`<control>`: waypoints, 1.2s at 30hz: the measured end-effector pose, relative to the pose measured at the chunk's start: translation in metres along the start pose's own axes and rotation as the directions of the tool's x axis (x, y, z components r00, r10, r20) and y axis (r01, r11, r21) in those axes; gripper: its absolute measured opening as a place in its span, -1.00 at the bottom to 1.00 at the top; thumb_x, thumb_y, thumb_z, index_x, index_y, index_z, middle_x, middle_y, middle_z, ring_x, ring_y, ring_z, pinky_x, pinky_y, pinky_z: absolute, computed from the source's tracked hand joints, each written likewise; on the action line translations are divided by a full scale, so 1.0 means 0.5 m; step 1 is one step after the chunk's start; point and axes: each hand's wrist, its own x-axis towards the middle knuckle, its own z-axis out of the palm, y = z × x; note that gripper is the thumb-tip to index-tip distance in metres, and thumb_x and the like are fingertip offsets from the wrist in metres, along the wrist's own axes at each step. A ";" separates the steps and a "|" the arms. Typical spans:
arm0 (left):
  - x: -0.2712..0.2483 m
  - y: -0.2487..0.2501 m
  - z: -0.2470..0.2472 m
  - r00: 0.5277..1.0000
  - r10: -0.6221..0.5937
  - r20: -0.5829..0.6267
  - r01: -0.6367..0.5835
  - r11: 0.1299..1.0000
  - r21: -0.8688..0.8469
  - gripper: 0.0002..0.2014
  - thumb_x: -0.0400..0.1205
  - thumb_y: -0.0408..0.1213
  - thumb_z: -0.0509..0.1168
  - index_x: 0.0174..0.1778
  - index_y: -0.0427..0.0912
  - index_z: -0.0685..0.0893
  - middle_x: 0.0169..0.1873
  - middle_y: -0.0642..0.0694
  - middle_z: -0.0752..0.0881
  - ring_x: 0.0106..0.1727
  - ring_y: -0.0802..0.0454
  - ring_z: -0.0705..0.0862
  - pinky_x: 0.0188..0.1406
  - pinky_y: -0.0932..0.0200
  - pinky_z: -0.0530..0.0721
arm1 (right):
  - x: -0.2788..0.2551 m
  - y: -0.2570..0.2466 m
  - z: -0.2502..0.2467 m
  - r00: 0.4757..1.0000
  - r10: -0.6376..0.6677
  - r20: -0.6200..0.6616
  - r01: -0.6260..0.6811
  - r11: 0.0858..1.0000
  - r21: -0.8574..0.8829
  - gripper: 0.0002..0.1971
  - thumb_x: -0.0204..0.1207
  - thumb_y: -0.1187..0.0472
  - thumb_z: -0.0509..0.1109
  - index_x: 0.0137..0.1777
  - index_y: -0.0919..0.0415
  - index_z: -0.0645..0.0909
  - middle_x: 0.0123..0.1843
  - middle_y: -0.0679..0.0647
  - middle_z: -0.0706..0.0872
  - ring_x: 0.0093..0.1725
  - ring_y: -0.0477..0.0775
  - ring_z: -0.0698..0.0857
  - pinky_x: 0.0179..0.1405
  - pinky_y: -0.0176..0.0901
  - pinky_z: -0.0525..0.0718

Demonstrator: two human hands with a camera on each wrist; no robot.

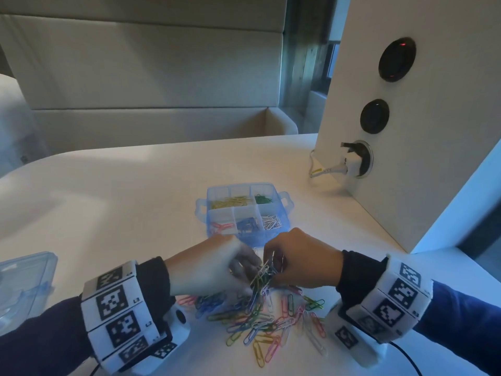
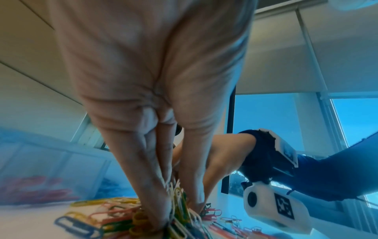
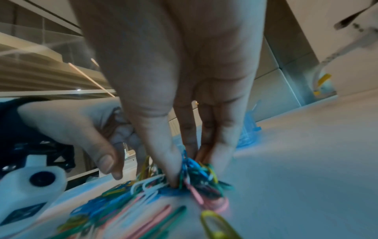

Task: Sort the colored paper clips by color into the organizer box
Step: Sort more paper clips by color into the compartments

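A loose pile of colored paper clips [image 1: 268, 318] lies on the white table near me. Above its far edge both hands meet on one tangled bunch of clips [image 1: 261, 275]. My left hand [image 1: 248, 270] pinches the bunch between thumb and fingers [image 2: 161, 215], among yellow and white clips [image 2: 180, 203]. My right hand [image 1: 275, 267] pinches the same tangle from the other side, its thumb [image 3: 163, 158] on blue and green clips [image 3: 196, 169]. Just beyond the hands stands the blue-tinted organizer box [image 1: 284, 202], holding yellow, green, pink, blue and white clips in separate compartments.
A clear plastic lid [image 1: 24, 283] lies at the table's left edge. A white upright panel [image 1: 406, 185] with round sockets and a plugged-in charger [image 1: 351, 164] stands at the right. A cushioned bench runs behind the table.
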 end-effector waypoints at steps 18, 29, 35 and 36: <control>0.004 0.012 -0.016 0.966 -0.204 0.159 0.234 0.421 -0.876 -0.31 0.65 0.20 0.05 0.35 -0.41 0.52 0.16 -0.35 0.76 0.05 -0.16 0.77 -0.06 0.07 0.80 | 0.012 0.041 -0.106 0.996 -0.022 -0.082 0.054 0.913 0.404 -0.87 0.35 0.20 0.62 -0.13 0.12 0.78 -0.25 0.14 0.80 -0.30 0.01 0.70 -0.05 0.18 0.72; 0.058 0.046 -0.002 0.995 0.080 0.067 0.088 -0.306 -0.948 -0.52 0.64 -0.27 0.18 0.42 -0.51 0.50 0.34 -0.49 0.57 0.26 -0.35 0.64 0.29 -0.20 0.59 | 0.069 -0.015 -0.135 0.935 -0.302 -0.185 0.344 0.899 0.272 -0.82 0.36 0.29 0.61 -0.04 0.12 0.81 -0.17 -0.04 0.83 -0.19 -0.13 0.78 -0.02 -0.12 0.76; 0.066 0.039 -0.013 0.995 -0.095 0.015 -0.025 -0.406 -0.914 -0.60 0.51 -0.49 0.19 0.24 -0.60 0.56 0.22 -0.56 0.64 0.12 -0.41 0.72 0.03 -0.34 0.68 | 0.101 0.009 -0.146 0.937 -0.250 -0.243 0.321 0.892 0.318 -0.87 0.42 0.34 0.56 -0.08 0.14 0.83 -0.21 0.01 0.85 -0.20 -0.13 0.81 0.00 -0.11 0.78; 0.065 0.039 -0.016 0.994 -0.113 0.014 -0.032 -0.397 -0.917 -0.64 0.54 -0.48 0.18 0.21 -0.61 0.58 0.20 -0.57 0.65 0.13 -0.41 0.72 0.02 -0.34 0.68 | 0.105 0.012 -0.147 0.936 -0.245 -0.253 0.321 0.890 0.323 -0.88 0.43 0.34 0.55 -0.08 0.15 0.83 -0.20 0.02 0.85 -0.21 -0.12 0.81 0.00 -0.12 0.78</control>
